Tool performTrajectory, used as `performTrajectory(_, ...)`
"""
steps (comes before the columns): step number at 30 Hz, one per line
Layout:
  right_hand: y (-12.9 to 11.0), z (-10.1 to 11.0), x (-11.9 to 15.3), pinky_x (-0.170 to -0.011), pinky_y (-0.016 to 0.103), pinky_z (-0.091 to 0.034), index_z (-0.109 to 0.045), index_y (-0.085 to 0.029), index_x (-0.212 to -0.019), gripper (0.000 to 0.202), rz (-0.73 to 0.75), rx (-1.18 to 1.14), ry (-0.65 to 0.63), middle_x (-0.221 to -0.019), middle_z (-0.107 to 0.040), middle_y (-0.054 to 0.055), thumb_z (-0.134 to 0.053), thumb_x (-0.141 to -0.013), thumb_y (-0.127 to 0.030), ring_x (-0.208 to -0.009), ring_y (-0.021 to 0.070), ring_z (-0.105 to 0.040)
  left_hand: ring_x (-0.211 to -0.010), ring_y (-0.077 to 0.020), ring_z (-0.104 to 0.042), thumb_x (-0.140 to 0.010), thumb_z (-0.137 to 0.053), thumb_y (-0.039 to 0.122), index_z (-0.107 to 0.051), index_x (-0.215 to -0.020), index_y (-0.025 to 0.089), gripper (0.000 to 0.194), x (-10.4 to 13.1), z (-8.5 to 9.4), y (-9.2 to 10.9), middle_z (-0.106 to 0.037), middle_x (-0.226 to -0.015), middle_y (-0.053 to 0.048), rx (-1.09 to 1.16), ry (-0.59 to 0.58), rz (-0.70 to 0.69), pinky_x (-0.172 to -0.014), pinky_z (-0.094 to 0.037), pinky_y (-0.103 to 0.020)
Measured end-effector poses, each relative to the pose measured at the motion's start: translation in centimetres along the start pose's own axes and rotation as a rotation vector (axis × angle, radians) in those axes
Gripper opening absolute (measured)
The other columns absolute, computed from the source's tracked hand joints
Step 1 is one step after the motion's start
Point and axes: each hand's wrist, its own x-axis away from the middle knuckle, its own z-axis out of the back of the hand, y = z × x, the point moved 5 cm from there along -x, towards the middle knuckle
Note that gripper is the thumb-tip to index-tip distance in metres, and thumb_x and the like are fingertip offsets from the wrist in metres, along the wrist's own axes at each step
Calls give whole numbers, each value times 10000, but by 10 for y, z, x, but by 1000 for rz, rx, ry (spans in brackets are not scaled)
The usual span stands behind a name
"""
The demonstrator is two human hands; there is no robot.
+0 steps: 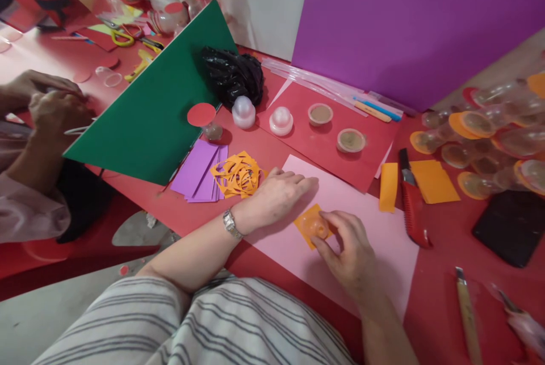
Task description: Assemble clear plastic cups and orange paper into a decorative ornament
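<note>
My right hand (349, 248) pinches a small clear plastic dome (314, 225) between thumb and fingers. The dome rests on an orange paper square (303, 222), which lies on a pink sheet (385, 265). My left hand (281, 194), with a watch at the wrist, lies palm down at the sheet's upper left edge. Its fingers are stretched out and nothing shows in it. Just left of that hand is a heap of orange paper scraps (240, 174), beside purple paper pieces (196, 171).
A green board (149, 98) stands at left; beyond it are a person's hands (53, 95). A red cutter (412, 206), orange papers (433, 181) and several sand-filled plastic pieces (479, 152) lie at right. Two sand-filled cups (351, 141) sit behind the pink sheet.
</note>
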Motion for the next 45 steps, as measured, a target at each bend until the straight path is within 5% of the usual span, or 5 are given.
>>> performTrajectory(3, -3, 5, -2, -839, 385, -574, -549, -196, -1319, 333, 23, -40, -1, -1153, -654, 126, -560, -1006, -308, -1037, 239, -622, -887, -202, -666, -990, -416, 75, -514, -1311, 139, 341, 0, 0, 1, -727, -956, -56, -8, 1, -10, -772, -364, -344)
performTrajectory(7, -9, 6, -5, -823, 364, -572, -626, -236, -1187, 213, 90, -33, -15, -1051, -697, 76, -573, -986, -189, -961, 212, -644, -895, -208, -666, -958, -450, 74, -509, -1298, 141, 352, 1, 0, 1, -728, -964, -57, -24, 27, -11, -771, -365, -346)
performTrajectory(16, -13, -3, -4, -837, 319, -557, -602, -200, -1140, 162, 73, -35, -47, -1036, -660, 78, -558, -992, -153, -967, 192, -584, -897, -196, -675, -974, -458, 92, -510, -1276, 161, 315, -1, -4, -2, -727, -952, -35, 10, 25, -4, -752, -362, -340)
performTrajectory(45, -7, 0, -2, -847, 382, -578, -597, -216, -1218, 225, 77, -23, -84, -1169, -670, 114, -542, -1002, -241, -1035, 230, -634, -908, -202, -655, -994, -461, 99, -539, -1245, 146, 267, 1, -3, 2, -715, -989, -43, -19, 4, -7, -763, -364, -348)
